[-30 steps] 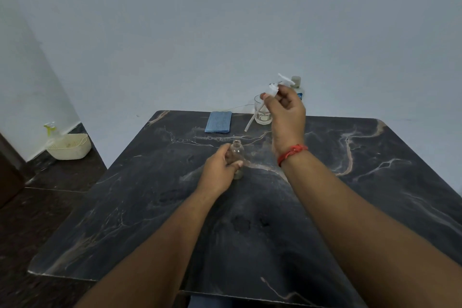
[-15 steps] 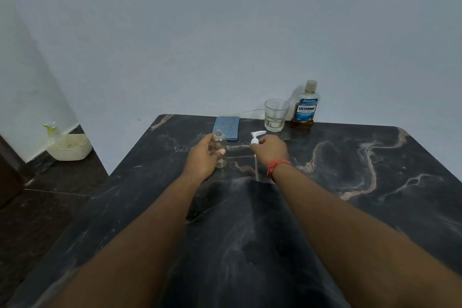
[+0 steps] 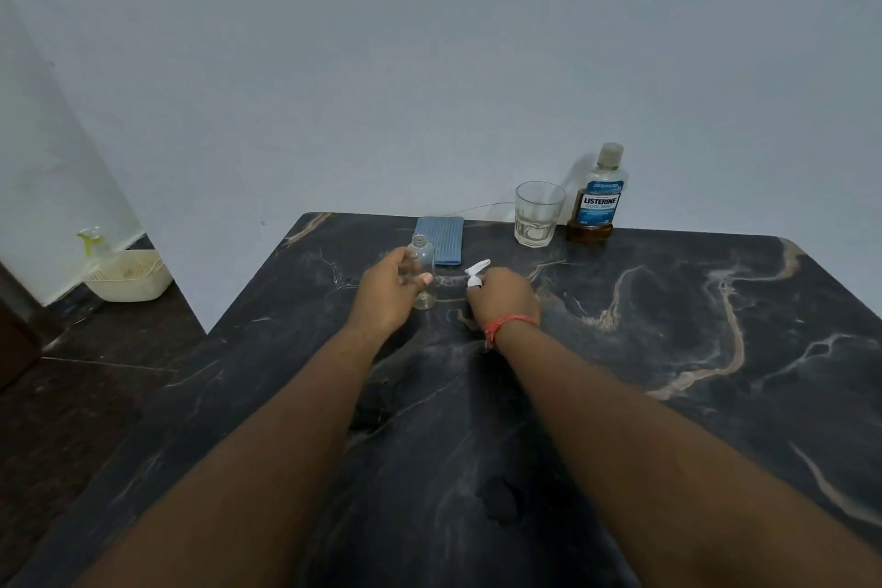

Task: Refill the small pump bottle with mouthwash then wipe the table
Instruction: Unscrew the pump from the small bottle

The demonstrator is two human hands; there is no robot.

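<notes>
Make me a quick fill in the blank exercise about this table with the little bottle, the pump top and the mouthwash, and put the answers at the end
1. The left hand holds the small clear bottle, whose neck is ____.
2. The right hand rests on the table over the white ____.
3. The drinking glass stands directly to the ____ of the mouthwash bottle.
4. The folded cloth behind the small bottle is ____ in colour.

Answers: open; pump top; left; blue
</notes>
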